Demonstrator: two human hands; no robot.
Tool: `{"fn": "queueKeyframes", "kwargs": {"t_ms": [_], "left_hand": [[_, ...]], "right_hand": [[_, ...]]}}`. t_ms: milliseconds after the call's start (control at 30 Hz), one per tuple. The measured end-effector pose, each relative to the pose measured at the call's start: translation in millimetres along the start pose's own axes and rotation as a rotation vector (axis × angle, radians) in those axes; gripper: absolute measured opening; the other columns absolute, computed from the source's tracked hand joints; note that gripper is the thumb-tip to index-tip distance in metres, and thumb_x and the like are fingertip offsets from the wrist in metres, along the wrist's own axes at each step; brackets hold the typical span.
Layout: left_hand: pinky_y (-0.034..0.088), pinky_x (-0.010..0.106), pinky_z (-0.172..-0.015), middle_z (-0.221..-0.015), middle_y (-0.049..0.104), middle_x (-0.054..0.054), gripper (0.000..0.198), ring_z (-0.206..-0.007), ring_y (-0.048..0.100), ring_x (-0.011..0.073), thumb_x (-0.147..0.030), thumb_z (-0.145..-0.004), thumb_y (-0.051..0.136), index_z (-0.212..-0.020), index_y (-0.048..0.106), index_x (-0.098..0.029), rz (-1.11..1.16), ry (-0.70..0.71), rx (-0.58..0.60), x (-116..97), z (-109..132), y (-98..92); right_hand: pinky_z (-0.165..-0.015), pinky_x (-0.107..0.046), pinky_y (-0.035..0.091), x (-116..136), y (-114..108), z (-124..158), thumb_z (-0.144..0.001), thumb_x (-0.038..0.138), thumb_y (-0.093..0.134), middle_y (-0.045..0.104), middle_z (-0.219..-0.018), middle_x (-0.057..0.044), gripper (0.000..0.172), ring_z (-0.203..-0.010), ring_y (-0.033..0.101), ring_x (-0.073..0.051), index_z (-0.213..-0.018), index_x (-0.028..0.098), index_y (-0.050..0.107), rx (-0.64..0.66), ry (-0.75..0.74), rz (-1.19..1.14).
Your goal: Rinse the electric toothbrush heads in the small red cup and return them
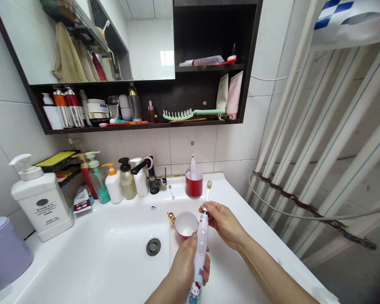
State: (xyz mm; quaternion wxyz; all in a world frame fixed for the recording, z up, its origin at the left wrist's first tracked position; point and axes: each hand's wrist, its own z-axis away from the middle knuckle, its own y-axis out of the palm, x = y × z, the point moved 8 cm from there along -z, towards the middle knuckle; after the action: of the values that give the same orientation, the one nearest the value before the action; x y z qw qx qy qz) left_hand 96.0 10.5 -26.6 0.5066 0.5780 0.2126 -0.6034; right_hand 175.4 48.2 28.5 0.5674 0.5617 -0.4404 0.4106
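Observation:
My left hand (185,259) is wrapped round the pale electric toothbrush handle (202,238), which has a cartoon cat printed near its base. At its top, my right hand (223,223) pinches the lower part of a white brush head (208,188), bristles upward. Whether the head is fully seated on the handle cannot be told. Just left of the handle is a cup (185,220), red outside and white inside, with a gold-coloured ornament (171,218) at its side. Behind stands a red cup (194,188) holding another toothbrush (193,166). A loose brush head (171,191) lies on the sink ledge.
The white basin (114,253) has a dark drain (153,247) and a black faucet (152,179). Several pump bottles (114,185) line the back left, near a large white bottle (42,202). A mirrored shelf (145,126) hangs above; pipes (323,139) run down the right.

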Motion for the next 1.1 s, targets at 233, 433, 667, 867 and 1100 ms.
{"fn": "queueKeyframes", "kwargs": {"t_ms": [233, 433, 667, 867, 1100], "left_hand": [[0.024, 0.020, -0.032, -0.040, 0.042, -0.004, 0.060, -0.027, 0.036, 0.0062, -0.067, -0.053, 0.020, -0.071, 0.040, -0.013, -0.002, 0.003, -0.002, -1.1, 0.3, 0.3], [0.023, 0.020, -0.032, -0.040, 0.041, -0.005, 0.060, -0.027, 0.035, 0.0059, -0.067, -0.053, 0.021, -0.072, 0.041, -0.013, 0.011, 0.006, -0.004, -1.3, 0.5, -0.2], [0.023, 0.021, -0.033, -0.040, 0.041, -0.005, 0.062, -0.027, 0.034, 0.0060, -0.067, -0.053, 0.021, -0.074, 0.042, -0.012, 0.014, 0.014, -0.006, -3.0, 1.7, 0.5], [0.023, 0.020, -0.032, -0.040, 0.041, -0.004, 0.058, -0.027, 0.034, 0.0058, -0.066, -0.054, 0.022, -0.070, 0.040, -0.014, 0.033, 0.023, 0.015, -2.8, 1.7, 1.6], [0.023, 0.020, -0.033, -0.041, 0.041, -0.004, 0.057, -0.028, 0.034, 0.0052, -0.065, -0.055, 0.021, -0.069, 0.041, -0.014, 0.033, 0.014, 0.017, -3.5, 2.5, 2.3]], "right_hand": [[-0.051, -0.021, 0.033, -0.3, 3.6, 0.6, -0.062, 0.035, 0.049, 0.045, -0.054, 0.003, 0.022, -0.048, 0.039, -0.005, -0.058, 0.014, 0.051, 0.023, -0.012, 0.003], [-0.051, -0.021, 0.033, -1.1, 4.2, 0.5, -0.061, 0.035, 0.049, 0.045, -0.051, 0.003, 0.022, -0.047, 0.040, -0.005, -0.058, 0.014, 0.051, 0.024, 0.001, 0.006], [-0.051, -0.021, 0.033, 1.3, 6.2, 0.8, -0.061, 0.034, 0.049, 0.046, -0.051, 0.003, 0.021, -0.047, 0.040, -0.005, -0.057, 0.013, 0.050, 0.030, 0.005, 0.008], [-0.052, -0.021, 0.033, 2.0, 6.2, 1.5, -0.061, 0.034, 0.050, 0.045, -0.051, 0.004, 0.021, -0.047, 0.040, -0.005, -0.057, 0.014, 0.049, 0.032, -0.011, 0.044], [-0.052, -0.022, 0.033, 1.8, 6.5, 3.3, -0.063, 0.034, 0.048, 0.044, -0.052, 0.004, 0.020, -0.047, 0.040, -0.005, -0.057, 0.014, 0.047, 0.047, -0.012, 0.086]]}}
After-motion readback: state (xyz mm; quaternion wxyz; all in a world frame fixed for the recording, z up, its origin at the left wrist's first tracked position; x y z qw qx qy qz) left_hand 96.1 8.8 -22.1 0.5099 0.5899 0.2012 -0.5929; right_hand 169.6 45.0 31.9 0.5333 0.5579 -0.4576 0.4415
